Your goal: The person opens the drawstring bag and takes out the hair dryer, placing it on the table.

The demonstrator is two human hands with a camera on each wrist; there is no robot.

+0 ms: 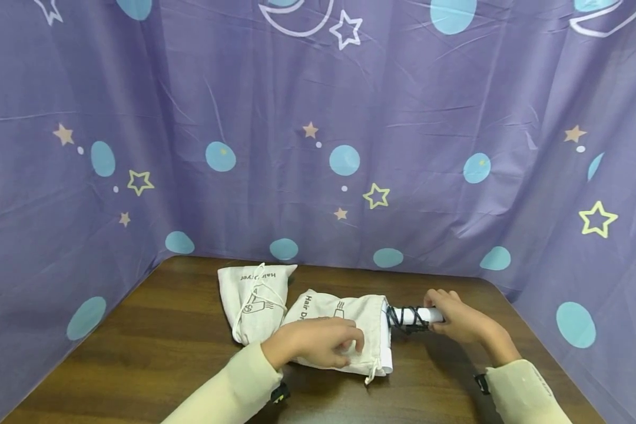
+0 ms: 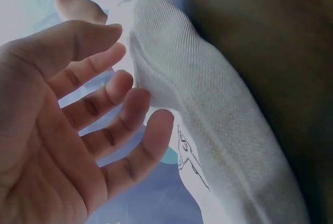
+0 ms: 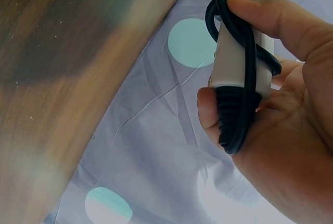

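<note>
A cream drawstring bag (image 1: 370,321) printed with a hair dryer lies on the table, its mouth to the right. Out of that mouth sticks a white hair dryer (image 1: 424,315), its body mostly hidden inside the bag. My right hand (image 1: 458,318) grips the end of the dryer's handle, thumb on one side and fingers round the other. A black cord (image 3: 251,67) is wound around the handle in the right wrist view. Over the bag hovers my left hand (image 1: 318,343), its fingers loosely bent and holding nothing; in the left wrist view the fingertips are right beside the fabric (image 2: 218,109).
A second cream bag (image 1: 230,288) with the same kind of print and a white drawstring lies behind and left, against the first bag. The brown wooden table (image 1: 153,341) is bordered by a purple curtain (image 1: 275,200) with stars and dots.
</note>
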